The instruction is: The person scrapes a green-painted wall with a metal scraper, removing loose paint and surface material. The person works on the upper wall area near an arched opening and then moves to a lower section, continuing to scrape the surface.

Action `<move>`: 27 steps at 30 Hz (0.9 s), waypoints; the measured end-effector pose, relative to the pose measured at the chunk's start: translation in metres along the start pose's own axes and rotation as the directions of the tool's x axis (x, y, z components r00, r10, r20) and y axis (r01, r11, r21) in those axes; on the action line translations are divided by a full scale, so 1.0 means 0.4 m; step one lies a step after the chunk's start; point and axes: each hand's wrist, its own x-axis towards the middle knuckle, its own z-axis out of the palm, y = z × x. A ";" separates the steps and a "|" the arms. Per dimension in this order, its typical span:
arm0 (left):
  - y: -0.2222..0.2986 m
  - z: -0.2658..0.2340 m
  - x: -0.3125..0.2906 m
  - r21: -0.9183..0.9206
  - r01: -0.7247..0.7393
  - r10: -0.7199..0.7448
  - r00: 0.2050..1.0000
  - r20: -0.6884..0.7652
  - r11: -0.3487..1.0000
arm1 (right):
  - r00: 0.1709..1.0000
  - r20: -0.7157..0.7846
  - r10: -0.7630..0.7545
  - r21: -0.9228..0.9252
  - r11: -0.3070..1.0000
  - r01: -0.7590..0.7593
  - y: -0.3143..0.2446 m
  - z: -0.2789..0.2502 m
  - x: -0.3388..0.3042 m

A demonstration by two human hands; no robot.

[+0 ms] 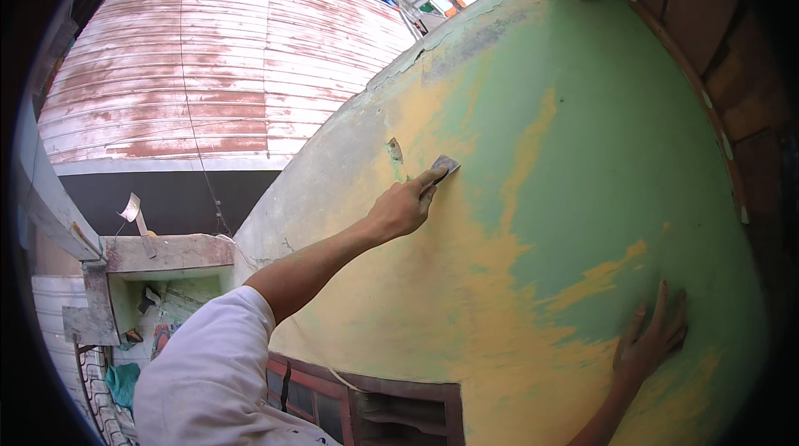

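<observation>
- The small flat grey tool [448, 165] lies against the painted wall [549, 196], near the border between yellow and green; its squared end points up and to the right. Whether it has a handle cannot be told, since the fingers cover the rest.
- The left hand [399, 209] is closed round the tool, index finger stretched along its upper face and thumb beneath. That finger probably lends pressure near the working end and keeps the flat piece from tipping.
- The left arm reaches up from a white sleeve [208, 363], nearly straight, presumably because the spot is high and far across.
- The right hand [651, 342] holds nothing that shows; its fingers are spread and raised against the green paint, low on the right. It seems placed there as a brace, though how firmly it presses cannot be told.
- Around the tool, yellow runs through the green in ragged streaks, as if it were the layer beneath. Leftward the surface turns bare grey, with a small chipped hole [394, 151] just beside the left hand.
- Below is a dark red window frame [454, 413], well apart from the tool.
- Farther left, a ledge [171, 253] carries an upright strip with a curled pale top [131, 208]; a teal cloth or bag [123, 384] lies lower down.
- Beyond the wall spreads a rust-streaked ribbed roof [225, 63], crossed by a thin dark cable [187, 96].
</observation>
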 end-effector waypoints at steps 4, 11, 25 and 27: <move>0.107 -0.056 0.071 0.146 0.104 -0.107 0.994 0.012 0.984 | 1.000 0.024 -0.007 -0.129 0.992 0.010 -0.002 -0.009 -0.049; 0.249 -0.171 0.198 0.248 0.136 -0.133 0.991 -0.027 0.959 | 0.999 0.035 0.020 -0.169 0.986 -0.014 -0.028 -0.020 -0.020; 0.136 -0.144 0.216 0.208 0.011 -0.006 1.000 -0.028 0.978 | 0.993 0.084 0.077 -0.128 0.990 -0.066 -0.063 -0.005 -0.038; 0.101 -0.120 0.155 0.265 -0.034 0.035 0.999 0.000 0.964 | 0.989 0.079 0.124 -0.143 0.983 -0.112 -0.066 0.002 -0.040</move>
